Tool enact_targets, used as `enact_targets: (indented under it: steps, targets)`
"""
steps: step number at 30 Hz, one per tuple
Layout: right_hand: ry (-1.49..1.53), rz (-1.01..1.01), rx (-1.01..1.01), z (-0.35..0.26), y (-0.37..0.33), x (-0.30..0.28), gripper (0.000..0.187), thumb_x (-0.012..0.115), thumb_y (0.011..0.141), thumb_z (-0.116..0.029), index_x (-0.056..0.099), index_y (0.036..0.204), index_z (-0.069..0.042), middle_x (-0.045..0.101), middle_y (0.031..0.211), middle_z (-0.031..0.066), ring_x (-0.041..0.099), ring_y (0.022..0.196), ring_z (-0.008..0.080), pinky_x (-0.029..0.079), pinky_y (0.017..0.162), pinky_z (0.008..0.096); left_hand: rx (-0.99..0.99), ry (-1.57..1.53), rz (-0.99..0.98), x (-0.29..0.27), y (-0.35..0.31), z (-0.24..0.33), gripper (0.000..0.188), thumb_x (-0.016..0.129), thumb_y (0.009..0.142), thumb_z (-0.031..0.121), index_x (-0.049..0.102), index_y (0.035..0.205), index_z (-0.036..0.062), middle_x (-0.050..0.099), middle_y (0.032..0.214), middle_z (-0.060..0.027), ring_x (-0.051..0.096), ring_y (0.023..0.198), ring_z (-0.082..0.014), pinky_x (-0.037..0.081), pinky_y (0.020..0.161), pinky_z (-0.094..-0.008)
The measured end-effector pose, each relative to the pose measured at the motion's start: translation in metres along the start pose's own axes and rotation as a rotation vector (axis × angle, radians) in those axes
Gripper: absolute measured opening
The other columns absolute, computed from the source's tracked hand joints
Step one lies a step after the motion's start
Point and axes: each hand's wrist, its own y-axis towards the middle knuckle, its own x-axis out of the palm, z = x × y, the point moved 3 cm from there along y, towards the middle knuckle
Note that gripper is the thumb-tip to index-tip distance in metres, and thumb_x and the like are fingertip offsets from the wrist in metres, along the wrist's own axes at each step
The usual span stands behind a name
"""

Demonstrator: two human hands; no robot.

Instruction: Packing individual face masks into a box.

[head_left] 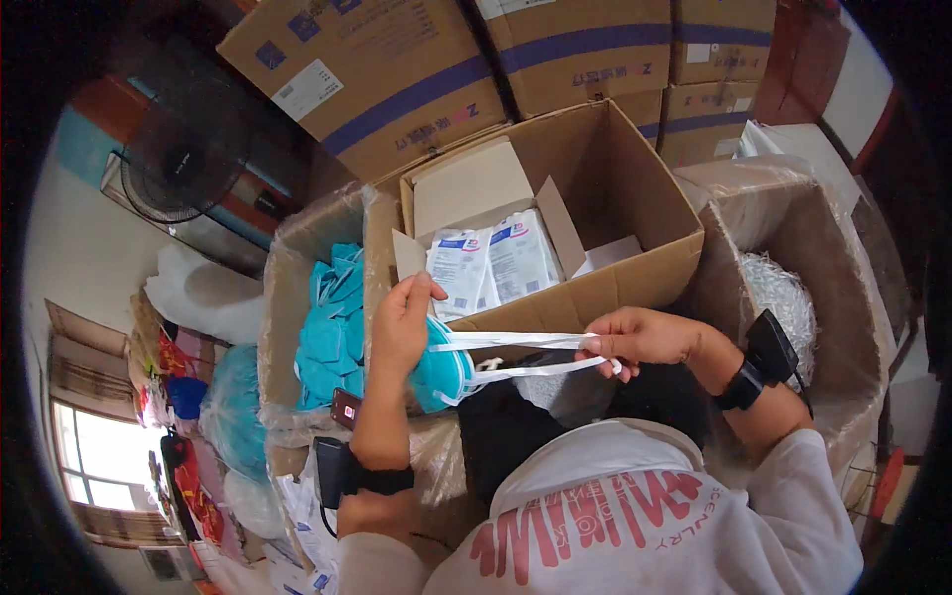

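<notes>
Facing a stack of big brown cartons (397, 74) with purple-blue bands, all along the far side. Coming nearer, looking into an open brown carton (640, 203), flanked on the right by a plastic-lined carton (843, 238) of tangled pale strands (781, 297), and on the left by a second lined carton (288, 288) of piled teal masks (334, 337). Peering into the middle one now, finding a pale inner box (471, 193) with flaps spread, carrying flat white packets (501, 263).

Now down to hand level: holding a teal cup-shaped mask (443, 369) in the left hand (400, 322), just on the near side of the inner box. Grasping the mask by its left edge, thumb upward, with most of the left fingertips hiding from view. Pinching white straps (516, 340) between thumb and fingers of the right hand (645, 335), showing no gap there.

And having the mask well to the left of the right fingers, right against the left hand, clearly the nearer one. Running both straps roughly left to right between mask and pinch, looking nearly straight.
</notes>
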Motion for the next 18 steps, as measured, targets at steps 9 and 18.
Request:
enact_targets:
  steps: [9,18]
  targets:
    - [-0.122,-0.082,-0.002,0.008,0.006,-0.013,0.028,0.047,0.09,-0.033,0.057,0.084,-0.007,0.052,0.071,-0.0033,0.048,0.064,0.0039,0.04,0.057,0.0197,-0.065,0.157,-0.107,-0.011,-0.017,-0.019,0.029,0.056,0.083,0.029,0.064,0.077,0.0022,0.057,0.063,-0.0033,0.049,0.062,-0.0096,0.04,0.058,-0.0246]
    - [-0.521,0.124,-0.395,-0.002,0.032,0.014,0.025,0.05,0.089,-0.023,0.057,0.096,0.0,0.059,0.082,0.0097,0.052,0.075,0.0159,0.043,0.068,0.0312,-0.135,0.433,-1.068,0.068,-0.096,-0.01,0.041,0.054,0.078,0.049,0.063,0.097,0.0137,0.061,0.078,-0.0157,0.059,0.068,-0.0305,0.046,0.064,-0.0374]
